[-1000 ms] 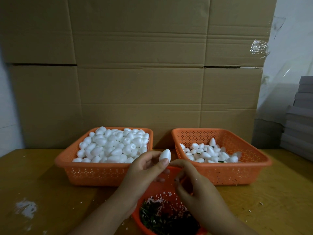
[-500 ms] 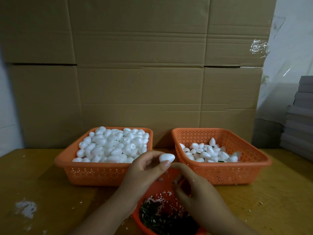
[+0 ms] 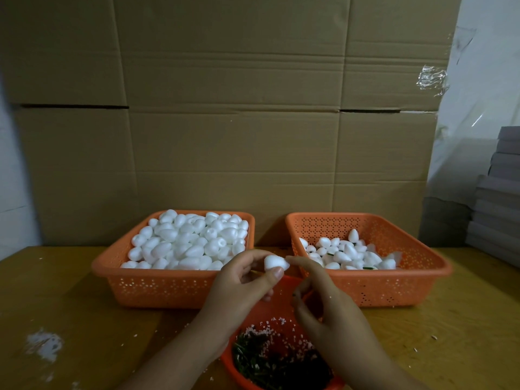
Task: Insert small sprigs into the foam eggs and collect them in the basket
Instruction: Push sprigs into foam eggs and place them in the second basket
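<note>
Foam egg (image 3: 276, 262) pinched in left hand (image 3: 242, 285) between thumb and curled fingers, long axis lying 9-to-3. Right hand (image 3: 323, 302) at 3 o'clock, fingertips (image 3: 292, 260) touching egg's tip; sprig not discernible. Collecting basket (image 3: 422, 280) further toward 3.

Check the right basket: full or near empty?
Partly filled. Foam eggs cover only part of the right basket floor, well below the rim.

A white foam egg (image 3: 276, 263) lies sideways above the sprig bowl (image 3: 281, 358), between two orange baskets (image 3: 365, 288).
</note>
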Demonstrator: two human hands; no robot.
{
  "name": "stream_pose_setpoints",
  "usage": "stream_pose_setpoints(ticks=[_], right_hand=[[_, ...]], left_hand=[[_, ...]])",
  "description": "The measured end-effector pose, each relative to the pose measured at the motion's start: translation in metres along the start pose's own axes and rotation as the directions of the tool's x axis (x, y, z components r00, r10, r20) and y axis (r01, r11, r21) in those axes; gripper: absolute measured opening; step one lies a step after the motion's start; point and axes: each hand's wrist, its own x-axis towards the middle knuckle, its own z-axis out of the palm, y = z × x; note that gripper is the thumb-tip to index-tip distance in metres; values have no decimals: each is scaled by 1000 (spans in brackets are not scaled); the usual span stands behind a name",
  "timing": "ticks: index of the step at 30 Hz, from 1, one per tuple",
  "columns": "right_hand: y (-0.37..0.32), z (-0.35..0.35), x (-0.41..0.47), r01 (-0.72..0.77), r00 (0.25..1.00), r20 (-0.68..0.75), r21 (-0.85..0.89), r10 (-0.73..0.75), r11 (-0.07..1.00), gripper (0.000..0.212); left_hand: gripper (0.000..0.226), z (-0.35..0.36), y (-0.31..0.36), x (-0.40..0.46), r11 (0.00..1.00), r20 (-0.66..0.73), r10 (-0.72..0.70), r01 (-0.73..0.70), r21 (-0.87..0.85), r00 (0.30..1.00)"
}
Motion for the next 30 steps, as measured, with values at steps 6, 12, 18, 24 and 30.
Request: stream_pose_setpoints(ticks=[6,12,18,24,30], right_hand=[[-2,-2,0,9,1000,13,12,-9,1000,60],[-3,-1,0,10,999,38,-3,-10,1000,55],[-4,-1,0,10,999,46,-11,-10,1000,53],[-3,0,0,-27,999,34,7,27,1000,47],[0,2,1,-128,991,-23,64,130,990,33]], left_hand=[[29,0,1,0,1000,5,31,-31,-3,1000],[27,-1,-1,0,998,20,45,-44,-47,999],[16,1,1,-1,998,-22,59,-59,6,998],[21,-1,1,-1,994,-41,71,-67,84,997],[26,-1,-2,0,990,-3,67,-66,126,998]])
